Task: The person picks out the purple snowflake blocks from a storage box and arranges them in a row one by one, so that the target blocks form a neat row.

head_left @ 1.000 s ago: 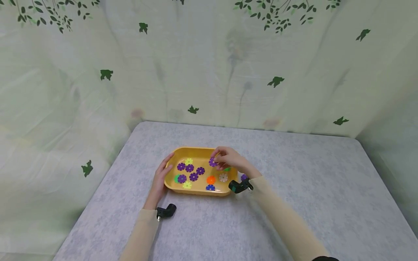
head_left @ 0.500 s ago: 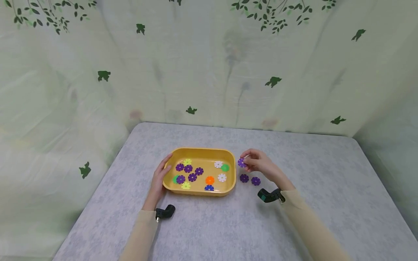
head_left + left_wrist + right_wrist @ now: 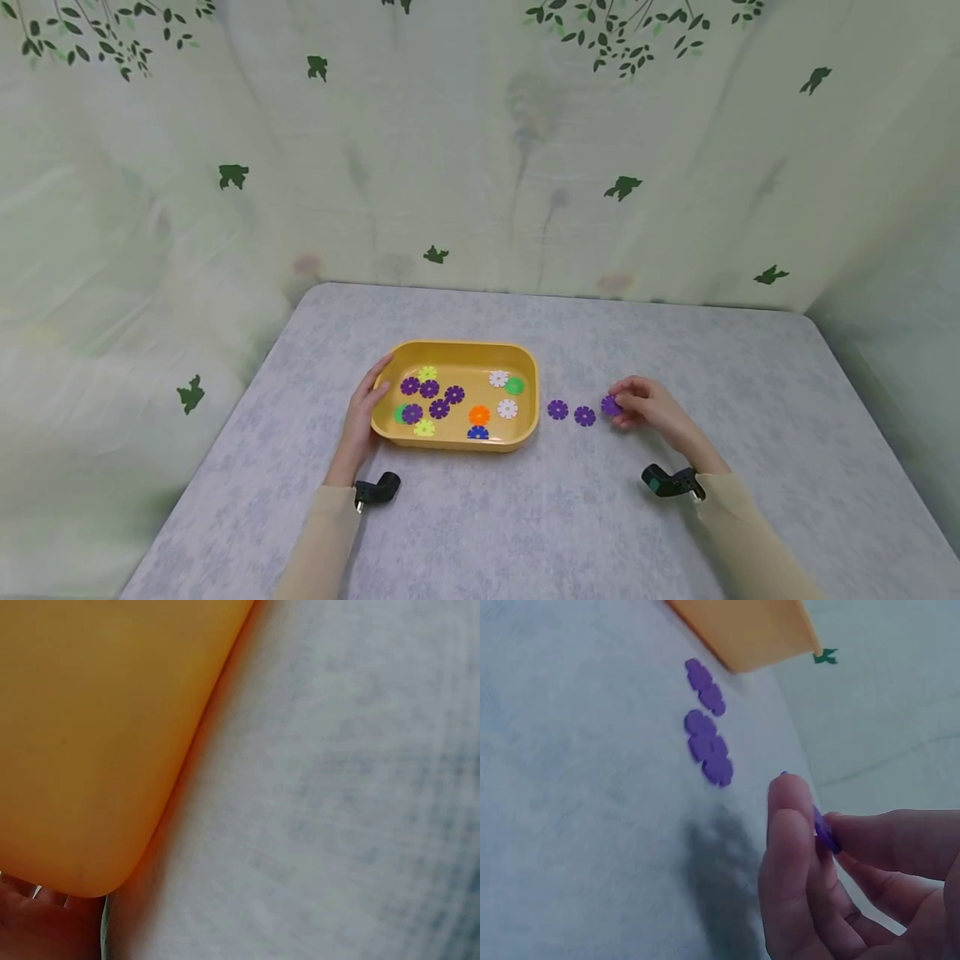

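Pinching a purple disc, the right grip hovers; the left grip clasps a tray of variously coloured discs.

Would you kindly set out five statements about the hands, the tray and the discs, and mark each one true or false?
1. The left hand holds the tray. True.
2. The right hand holds nothing. False: it pinches a purple disc.
3. Two other purple discs lie on the table between the tray and the right hand. True.
4. The orange disc lies outside the tray. False: it lies inside.
5. Two white discs are in the tray. True.
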### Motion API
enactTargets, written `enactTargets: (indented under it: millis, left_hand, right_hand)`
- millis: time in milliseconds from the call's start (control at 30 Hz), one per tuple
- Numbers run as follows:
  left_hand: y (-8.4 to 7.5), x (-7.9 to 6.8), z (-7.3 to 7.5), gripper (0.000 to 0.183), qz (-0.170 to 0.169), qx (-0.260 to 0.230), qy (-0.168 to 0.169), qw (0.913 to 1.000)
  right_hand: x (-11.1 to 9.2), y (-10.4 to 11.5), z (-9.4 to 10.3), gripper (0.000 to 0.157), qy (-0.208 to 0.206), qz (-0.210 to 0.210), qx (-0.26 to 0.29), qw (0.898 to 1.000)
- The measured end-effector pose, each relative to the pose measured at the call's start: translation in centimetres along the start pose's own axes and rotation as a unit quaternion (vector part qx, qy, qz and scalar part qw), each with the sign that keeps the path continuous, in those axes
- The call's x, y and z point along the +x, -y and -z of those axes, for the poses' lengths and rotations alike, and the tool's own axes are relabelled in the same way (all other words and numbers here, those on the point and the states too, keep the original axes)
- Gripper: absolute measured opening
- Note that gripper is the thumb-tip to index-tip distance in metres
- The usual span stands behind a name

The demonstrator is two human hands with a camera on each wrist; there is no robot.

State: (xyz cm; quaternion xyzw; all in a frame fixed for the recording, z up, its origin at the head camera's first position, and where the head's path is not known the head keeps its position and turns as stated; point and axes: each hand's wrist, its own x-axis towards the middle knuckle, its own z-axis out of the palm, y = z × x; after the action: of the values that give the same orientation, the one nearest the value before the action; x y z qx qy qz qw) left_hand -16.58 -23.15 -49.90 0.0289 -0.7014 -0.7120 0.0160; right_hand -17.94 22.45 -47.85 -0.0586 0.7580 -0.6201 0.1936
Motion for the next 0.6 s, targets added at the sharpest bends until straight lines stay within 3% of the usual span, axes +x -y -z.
enactTargets:
  millis: [333, 600]
  left_hand:
    - [-0.01, -0.05, 0.01, 0.045, -0.002, 0.002, -0.001, 1.0000]
    - [0.11, 0.04, 0.04, 0.045, 0.001, -0.004, 0.003, 1.0000]
  right_hand:
    - [-0.77, -0.97, -0.15, 0.024, -0.034, -0.039, -0.076, 0.996]
    - [-0.71, -0.60, -0.35, 0.025, -0.044, -0.021, -0.094, 0.994]
